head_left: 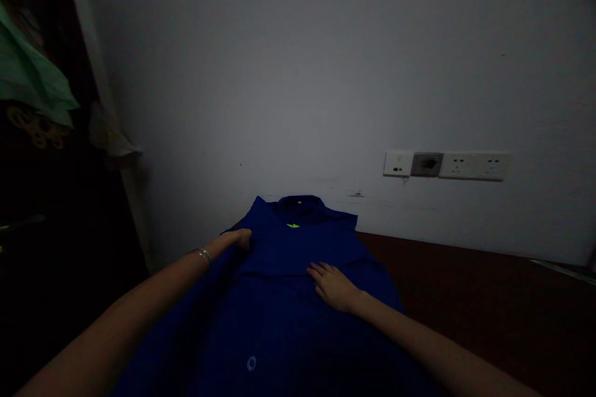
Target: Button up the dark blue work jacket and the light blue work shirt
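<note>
A dark blue shirt (288, 248) lies spread out, its collar toward the wall and its lower part toward me. Below the collar there is a small yellow-green mark, and a pale ring-shaped mark shows near the bottom of the view. At the shirt's left side, below the shoulder, my left hand (243, 238) is closed on the cloth; its fingertips are partly hidden. My right hand (334, 286) rests palm down on the right half of the shirt, fingers stretched out and apart, beside a crease running across the cloth.
The dark reddish-brown tabletop (447, 279) meets a pale wall (288, 87) behind the shirt. Wall sockets (472, 165) sit at the right. On the left stands a dark door (60, 217) with a light green cloth (30, 74) hanging on it. The room is dim.
</note>
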{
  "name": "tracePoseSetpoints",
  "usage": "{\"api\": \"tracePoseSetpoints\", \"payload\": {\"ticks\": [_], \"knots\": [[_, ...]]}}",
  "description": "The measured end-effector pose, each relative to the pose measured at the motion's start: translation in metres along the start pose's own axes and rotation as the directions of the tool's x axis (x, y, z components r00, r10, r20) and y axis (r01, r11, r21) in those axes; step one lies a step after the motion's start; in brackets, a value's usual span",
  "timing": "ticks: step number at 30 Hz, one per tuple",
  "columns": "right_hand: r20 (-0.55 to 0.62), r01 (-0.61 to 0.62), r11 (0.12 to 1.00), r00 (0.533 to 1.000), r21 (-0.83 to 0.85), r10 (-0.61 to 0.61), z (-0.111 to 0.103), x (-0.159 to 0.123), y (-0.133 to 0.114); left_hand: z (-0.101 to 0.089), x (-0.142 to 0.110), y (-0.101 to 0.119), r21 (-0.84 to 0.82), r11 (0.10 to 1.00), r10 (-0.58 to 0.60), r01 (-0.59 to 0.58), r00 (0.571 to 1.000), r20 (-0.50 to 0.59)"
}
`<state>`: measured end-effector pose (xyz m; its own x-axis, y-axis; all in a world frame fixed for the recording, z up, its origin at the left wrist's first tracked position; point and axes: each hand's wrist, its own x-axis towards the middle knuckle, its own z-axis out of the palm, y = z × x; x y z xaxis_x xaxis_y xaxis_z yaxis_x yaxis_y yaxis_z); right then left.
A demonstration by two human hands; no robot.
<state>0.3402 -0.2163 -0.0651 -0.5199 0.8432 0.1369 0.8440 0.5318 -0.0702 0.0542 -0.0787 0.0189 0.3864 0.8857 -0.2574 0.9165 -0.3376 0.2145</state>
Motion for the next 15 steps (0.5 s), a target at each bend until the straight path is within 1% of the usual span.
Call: {"api": "tracePoseSetpoints", "payload": {"ticks": [2,4,7,9,10,12,13,14,15], "knots": [[-0.007,-0.017,0.998,1.000,0.061,0.017,-0.001,-0.002,0.001,-0.010,0.002,0.002,-0.014,0.999,-0.035,0.035,0.999,0.016],[-0.010,-0.033,0.988,0.999,0.150,0.035,-0.004,-0.001,0.002,-0.021,0.002,0.006,-0.044,0.998,-0.044,0.046,0.998,0.041],[-0.036,-0.061,0.932,0.996,0.357,0.079,-0.011,0.002,0.002,-0.039,-0.003,0.023,-0.178,0.984,0.001,0.019,0.994,0.112],[-0.103,-0.035,0.852,0.989,0.523,0.104,-0.017,0.007,-0.002,-0.049,-0.010,0.044,-0.365,0.930,0.106,-0.040,0.981,0.164],[-0.146,-0.006,0.797,0.982,0.603,0.118,-0.021,0.010,-0.006,-0.052,-0.014,0.057,-0.426,0.901,0.164,-0.076,0.971,0.173],[-0.210,0.057,0.664,0.966,0.746,0.153,-0.030,0.015,-0.016,-0.055,-0.022,0.086,-0.520,0.840,0.259,-0.155,0.957,0.133],[-0.223,0.078,0.591,0.959,0.803,0.177,-0.036,0.017,-0.021,-0.055,-0.026,0.101,-0.564,0.802,0.298,-0.195,0.950,0.095],[-0.232,0.094,0.526,0.951,0.846,0.203,-0.042,0.018,-0.027,-0.054,-0.029,0.116,-0.597,0.767,0.331,-0.234,0.942,0.056],[-0.248,0.112,0.479,0.941,0.871,0.231,-0.048,0.019,-0.031,-0.051,-0.032,0.129,-0.625,0.732,0.361,-0.273,0.932,0.016]]}}
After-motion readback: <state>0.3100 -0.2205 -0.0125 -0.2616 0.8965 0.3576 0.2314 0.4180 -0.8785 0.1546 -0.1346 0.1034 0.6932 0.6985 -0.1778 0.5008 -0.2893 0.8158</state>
